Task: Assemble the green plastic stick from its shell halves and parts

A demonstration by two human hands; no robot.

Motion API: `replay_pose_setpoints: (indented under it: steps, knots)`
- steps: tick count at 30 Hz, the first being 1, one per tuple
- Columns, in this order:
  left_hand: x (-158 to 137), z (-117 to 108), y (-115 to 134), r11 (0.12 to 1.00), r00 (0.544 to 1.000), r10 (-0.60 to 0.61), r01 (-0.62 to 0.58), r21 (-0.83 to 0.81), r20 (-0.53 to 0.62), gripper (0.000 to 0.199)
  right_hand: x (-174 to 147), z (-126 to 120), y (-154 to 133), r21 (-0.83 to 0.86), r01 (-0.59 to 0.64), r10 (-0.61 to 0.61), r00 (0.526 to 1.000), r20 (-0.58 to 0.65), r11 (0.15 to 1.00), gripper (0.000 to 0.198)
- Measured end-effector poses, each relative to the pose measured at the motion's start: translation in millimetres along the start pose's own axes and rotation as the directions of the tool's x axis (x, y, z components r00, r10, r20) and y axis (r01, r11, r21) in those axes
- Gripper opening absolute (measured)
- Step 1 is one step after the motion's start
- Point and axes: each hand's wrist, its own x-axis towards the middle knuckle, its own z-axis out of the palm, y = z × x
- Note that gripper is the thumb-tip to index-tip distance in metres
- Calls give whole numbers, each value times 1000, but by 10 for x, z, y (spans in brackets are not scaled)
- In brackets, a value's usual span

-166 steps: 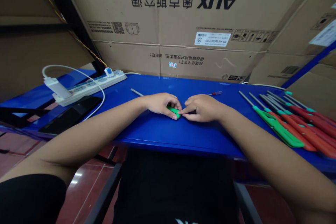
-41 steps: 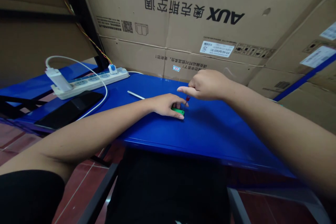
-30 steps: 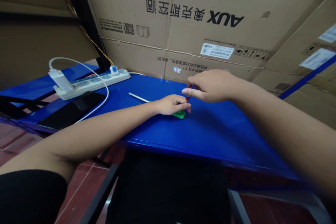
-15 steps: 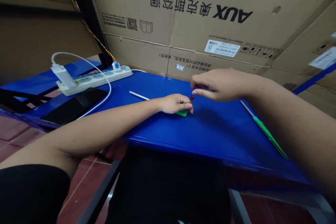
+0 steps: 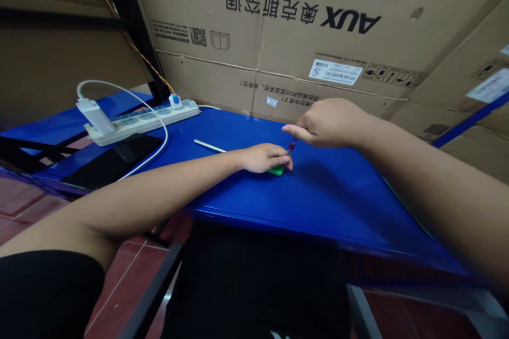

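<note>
My right hand point(image 5: 330, 123) is closed around the handle of a small red screwdriver point(image 5: 293, 144), its thin metal shaft slanting down to the fingertips of my left hand point(image 5: 265, 158). That left hand lies low over the table, thumb and fingers closed on a green plastic piece point(image 5: 277, 170); most of the piece is hidden under the palm. A slim metal rod point(image 5: 210, 146) sticks out on the far side of my left forearm. Whether it joins the green piece cannot be seen. Beneath my right forearm only a thin green edge of a long tool point(image 5: 409, 209) shows.
Everything rests on a blue table point(image 5: 238, 198). On its left are a white power strip point(image 5: 143, 121) with a plugged-in charger point(image 5: 96, 116), a looping white cable point(image 5: 164, 140) and a black phone point(image 5: 113, 160). A large cardboard box point(image 5: 286, 42) stands upright behind.
My right hand has turned and risen slightly, so more of the screwdriver shows below it. My right forearm now covers most of the green tool. My left hand stays put.
</note>
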Motion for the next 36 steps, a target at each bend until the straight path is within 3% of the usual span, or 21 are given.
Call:
replay_pose_setpoints:
  steps: [2, 5, 7, 12, 17, 19, 24, 30, 36]
  knots:
    - [3, 7, 7, 1000, 1000, -11, 11, -3, -6, 42, -9, -14, -1, 3, -17, 17, 1000, -6, 1000, 67]
    - [8, 18, 13, 1000, 1000, 8, -8, 11, 5, 39, -31, -38, 16, 59, 135, -137, 990, 31, 989, 54]
    - [7, 19, 13, 1000, 1000, 17, -17, 20, 14, 37, -24, -31, 9, 38, 167, -169, 985, 45, 985, 51]
    - [7, 4, -2, 1000, 1000, -4, 3, 22, 18, 36, 45, 14, -6, -11, -53, 53, 999, -13, 999, 74]
    - [2, -6, -38, 1000, 1000, 16, -16, 13, 23, 37, 31, 7, 72, 130, 214, -221, 975, 37, 968, 47]
    - [-6, -5, -46, 1000, 999, 9, -9, -4, 32, 37, 32, 16, 46, 96, 173, -177, 984, 34, 980, 47]
    - [-9, 5, -17, 997, 1000, -5, 3, -71, -28, 36, 39, -3, -34, -22, -62, 63, 996, 58, 998, 73]
    - [1, 13, -25, 997, 1000, -8, 7, -81, -18, 38, -26, -53, 39, 38, 174, -176, 982, 73, 984, 45]
    - [-8, 18, -47, 993, 996, 47, -55, -108, -75, 33, 11, -19, -89, -36, -27, 30, 995, 92, 999, 71]
